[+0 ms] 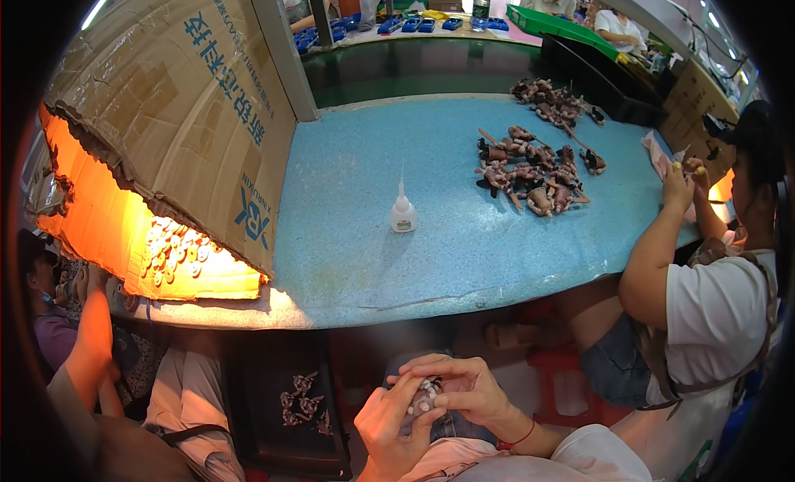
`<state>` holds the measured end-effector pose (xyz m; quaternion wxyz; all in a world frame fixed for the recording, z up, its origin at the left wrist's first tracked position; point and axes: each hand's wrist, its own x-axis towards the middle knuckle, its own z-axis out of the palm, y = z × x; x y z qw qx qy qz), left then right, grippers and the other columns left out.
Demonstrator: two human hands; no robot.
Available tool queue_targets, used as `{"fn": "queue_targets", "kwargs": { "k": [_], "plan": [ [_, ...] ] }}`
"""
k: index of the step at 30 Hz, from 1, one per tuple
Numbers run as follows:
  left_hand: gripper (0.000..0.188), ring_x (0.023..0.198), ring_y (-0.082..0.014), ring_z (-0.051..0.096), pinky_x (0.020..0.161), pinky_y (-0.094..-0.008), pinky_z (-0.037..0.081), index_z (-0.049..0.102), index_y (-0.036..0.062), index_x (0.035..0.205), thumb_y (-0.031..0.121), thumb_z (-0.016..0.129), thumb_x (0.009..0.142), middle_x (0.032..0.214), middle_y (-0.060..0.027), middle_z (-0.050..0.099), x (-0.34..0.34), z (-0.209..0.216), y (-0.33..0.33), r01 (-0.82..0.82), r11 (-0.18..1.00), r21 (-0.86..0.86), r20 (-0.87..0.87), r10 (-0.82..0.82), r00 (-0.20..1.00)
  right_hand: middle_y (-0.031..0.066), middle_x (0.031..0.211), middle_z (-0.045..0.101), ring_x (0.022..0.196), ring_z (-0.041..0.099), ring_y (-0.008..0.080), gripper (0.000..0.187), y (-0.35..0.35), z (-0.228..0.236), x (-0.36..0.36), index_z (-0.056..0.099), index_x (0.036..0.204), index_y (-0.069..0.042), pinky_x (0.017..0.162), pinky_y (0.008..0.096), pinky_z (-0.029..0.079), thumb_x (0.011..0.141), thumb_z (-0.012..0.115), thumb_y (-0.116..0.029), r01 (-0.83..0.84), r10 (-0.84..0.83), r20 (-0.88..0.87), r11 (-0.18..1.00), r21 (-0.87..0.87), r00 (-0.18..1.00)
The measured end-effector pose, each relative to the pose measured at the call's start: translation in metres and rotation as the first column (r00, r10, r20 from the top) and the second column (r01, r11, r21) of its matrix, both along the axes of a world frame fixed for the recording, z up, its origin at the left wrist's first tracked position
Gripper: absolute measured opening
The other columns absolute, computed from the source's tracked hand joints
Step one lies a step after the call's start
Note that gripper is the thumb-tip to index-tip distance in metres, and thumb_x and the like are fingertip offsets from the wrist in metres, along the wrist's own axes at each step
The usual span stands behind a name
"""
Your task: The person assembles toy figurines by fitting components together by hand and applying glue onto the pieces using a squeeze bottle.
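Note:
Over my lap, my left hand [387,422] and my right hand [472,392] are closed together around a small doll-like figure [424,397]. Pale, greyish and dark parts of it show between my fingers; the rest is covered. On the blue tabletop ahead stands a small white glue bottle [403,214] with a thin upright nozzle, apart from both hands. Toward the far right of the table lies a pile of similar small figures [530,171] with brown, pinkish and black parts, and a second pile [556,103] sits behind it.
At left, a cardboard box [190,109] shelters many small round pieces [170,254] in orange light. Below the table edge, a black tray [286,457] holds several figures. A co-worker [712,308] sits at right, another person [50,291] at left. A black bin [604,76] stands far right.

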<state>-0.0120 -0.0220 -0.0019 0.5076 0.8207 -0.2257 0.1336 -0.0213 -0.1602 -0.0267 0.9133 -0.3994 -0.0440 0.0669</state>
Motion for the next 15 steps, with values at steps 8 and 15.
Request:
{"fn": "queue_targets", "kwargs": {
  "k": [8, 15],
  "plan": [
    [0.043, 0.059, -0.0211, 0.055, 0.054, -0.0285, 0.042, 0.062, -0.0033, 0.094, 0.029, 0.074, 0.069, 0.073, -0.0106, 0.062, -0.0038, 0.0084, -0.0022, -0.021, 1.0, 0.019, 0.004, 0.021, 1.0, 0.0227, 0.118, 0.051, 0.112, 0.05, 0.0304, 0.041, 0.0007, -0.0004, -0.001, 0.058, 0.11, 0.005, 0.095, 0.0383, 0.041, 0.071, 0.066, -0.001, 0.0, 0.0, -0.002, 1.0, 0.009, 1.0],
    [0.043, 0.058, -0.0206, 0.054, 0.054, -0.0283, 0.042, 0.062, -0.0032, 0.094, 0.029, 0.074, 0.068, 0.072, -0.0105, 0.062, -0.001, 0.0022, 0.0003, 0.001, 1.0, -0.001, -0.019, -0.002, 1.0, 0.0228, 0.118, 0.051, 0.112, 0.05, 0.0309, 0.041, 0.0006, -0.0005, -0.0006, 0.058, 0.11, 0.005, 0.096, 0.0388, 0.041, 0.071, 0.066, -0.001, 0.0, 0.0, -0.002, 1.0, 0.001, 1.0]
  ]
}}
